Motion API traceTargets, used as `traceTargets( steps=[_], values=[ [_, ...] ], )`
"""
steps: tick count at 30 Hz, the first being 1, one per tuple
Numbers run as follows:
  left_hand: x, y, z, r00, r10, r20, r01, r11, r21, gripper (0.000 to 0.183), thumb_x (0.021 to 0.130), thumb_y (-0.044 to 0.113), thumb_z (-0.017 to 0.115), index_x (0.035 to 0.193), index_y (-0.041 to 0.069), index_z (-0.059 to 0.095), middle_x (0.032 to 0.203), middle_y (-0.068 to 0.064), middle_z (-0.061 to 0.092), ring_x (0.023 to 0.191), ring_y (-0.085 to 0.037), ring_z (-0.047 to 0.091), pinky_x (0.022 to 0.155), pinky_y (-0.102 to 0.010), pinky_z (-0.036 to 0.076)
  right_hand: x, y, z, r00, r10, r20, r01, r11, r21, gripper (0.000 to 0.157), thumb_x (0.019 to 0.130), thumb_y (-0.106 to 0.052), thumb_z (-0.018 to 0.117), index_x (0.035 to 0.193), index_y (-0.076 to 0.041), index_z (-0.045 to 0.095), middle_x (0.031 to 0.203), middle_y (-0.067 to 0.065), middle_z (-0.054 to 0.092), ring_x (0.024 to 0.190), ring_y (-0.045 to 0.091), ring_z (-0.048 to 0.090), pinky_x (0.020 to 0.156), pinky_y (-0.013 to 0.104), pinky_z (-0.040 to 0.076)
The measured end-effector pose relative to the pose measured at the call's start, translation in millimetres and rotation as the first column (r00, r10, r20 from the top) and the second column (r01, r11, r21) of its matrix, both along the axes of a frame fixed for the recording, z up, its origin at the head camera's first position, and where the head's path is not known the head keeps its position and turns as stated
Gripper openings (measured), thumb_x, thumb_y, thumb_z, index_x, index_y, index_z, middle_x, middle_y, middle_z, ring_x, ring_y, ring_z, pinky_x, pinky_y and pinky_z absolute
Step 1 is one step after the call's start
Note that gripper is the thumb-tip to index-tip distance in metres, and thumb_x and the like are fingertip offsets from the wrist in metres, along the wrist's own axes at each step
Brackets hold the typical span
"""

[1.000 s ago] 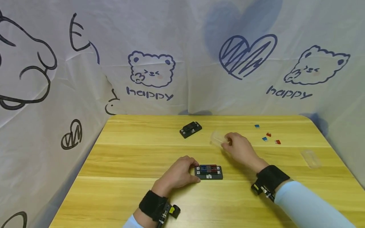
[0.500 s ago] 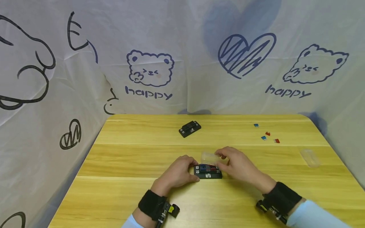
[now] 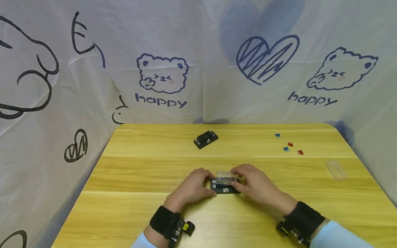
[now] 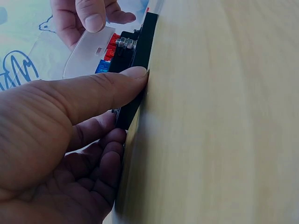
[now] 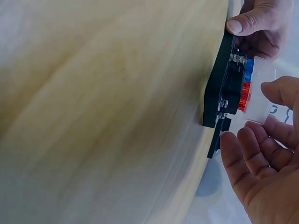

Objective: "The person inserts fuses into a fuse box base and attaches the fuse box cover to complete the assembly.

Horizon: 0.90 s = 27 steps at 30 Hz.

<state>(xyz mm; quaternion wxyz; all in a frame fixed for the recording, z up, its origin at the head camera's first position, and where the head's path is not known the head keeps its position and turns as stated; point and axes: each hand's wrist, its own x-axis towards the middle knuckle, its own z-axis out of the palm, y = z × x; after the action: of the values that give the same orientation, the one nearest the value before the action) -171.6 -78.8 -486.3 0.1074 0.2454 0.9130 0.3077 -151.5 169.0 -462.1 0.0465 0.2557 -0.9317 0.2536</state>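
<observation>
A black fuse block [image 3: 219, 190] lies flat on the table, with blue fuses [image 4: 102, 66] and red fuses [image 5: 244, 95] seated in its middle and metal screw terminals around them. My left hand [image 3: 193, 187] grips its left end between thumb and fingers. My right hand [image 3: 258, 184] pinches a clear plastic cover [image 3: 225, 177] by its right end. In the right wrist view the cover sits over the tops of the fuses, close to the block; whether it is seated I cannot tell.
A second black fuse block [image 3: 206, 139] lies farther back. Loose blue fuses [image 3: 286, 149] and red fuses [image 3: 299, 152] are scattered at the back right. Another clear cover [image 3: 336, 170] lies near the right edge of the wooden table [image 3: 130, 172]. Printed white cloth [image 3: 217, 93] hangs behind.
My right hand has carried the clear cover left and toward me, from behind the block to over its fuses. My left hand has stayed on the block's left end.
</observation>
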Motion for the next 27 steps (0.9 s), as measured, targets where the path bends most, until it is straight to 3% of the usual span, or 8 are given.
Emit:
traceTargets(
  steps=[27],
  values=[
    [0.1,0.0,-1.3,1.0,-0.001,-0.005,0.001,1.0,0.006,0.05,0.071,0.035,0.083,0.113,0.015,0.064,0.103,0.002,0.06,0.091,-0.013,0.053,0.086,-0.033,0.048,-0.6,-1.4,-5.4,0.999,-0.009,0.049,0.006,0.999,0.054,0.038,0.086,-0.029,0.072,0.12,-0.015,0.064,0.114,0.003,0.063,0.096,0.015,0.056,0.08,0.04,0.052]
  ],
)
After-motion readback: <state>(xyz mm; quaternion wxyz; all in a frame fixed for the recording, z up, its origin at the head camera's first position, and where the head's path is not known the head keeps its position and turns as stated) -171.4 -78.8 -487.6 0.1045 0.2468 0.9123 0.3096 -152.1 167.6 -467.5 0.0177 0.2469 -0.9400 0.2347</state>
